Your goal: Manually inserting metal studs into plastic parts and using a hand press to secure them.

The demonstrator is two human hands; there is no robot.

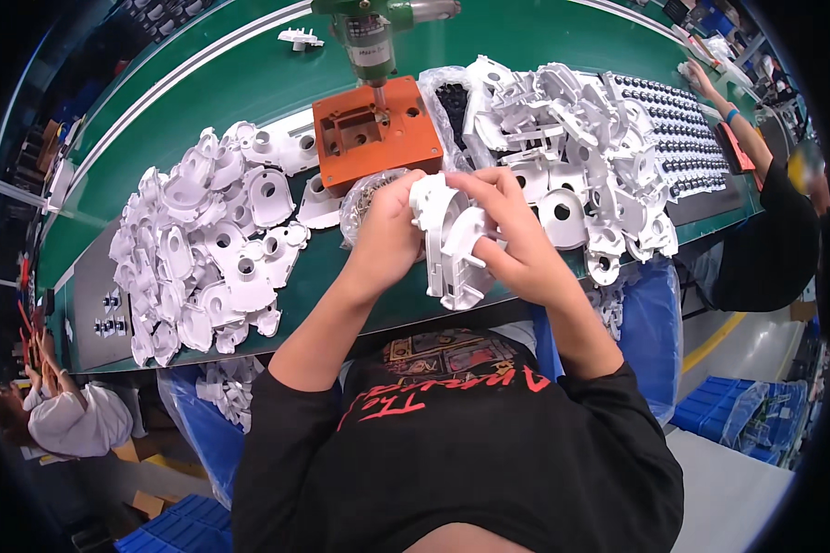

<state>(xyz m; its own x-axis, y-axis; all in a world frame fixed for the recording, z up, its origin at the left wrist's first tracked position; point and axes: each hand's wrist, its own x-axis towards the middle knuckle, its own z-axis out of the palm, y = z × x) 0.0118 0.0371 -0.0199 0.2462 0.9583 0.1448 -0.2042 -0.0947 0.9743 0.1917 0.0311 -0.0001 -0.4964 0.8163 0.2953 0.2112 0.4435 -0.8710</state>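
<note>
Just in front of my chest, over the table's near edge, both hands hold a white moulded plastic part (pixel 452 244). My left hand (pixel 389 230) is closed on its left side, the fingers partly hidden behind it. My right hand (pixel 516 235) grips the upper and right side, thumb bent against it. The part has a curved wall, and it may be two pieces fitted together; I cannot tell. Just beyond the hands stands an orange fixture block (pixel 378 138) with a recess. Above it hangs a green screwdriving tool (pixel 369 46), its bit pointing down at the block.
A heap of white plastic parts (pixel 194 249) covers the left of the green table; another heap (pixel 572 138) lies at right. Clear bags (pixel 452 101) of small pieces flank the block. Blue-lined bins (pixel 655 323) stand below. One co-worker (pixel 756 221) is at right, another (pixel 74 415) at left.
</note>
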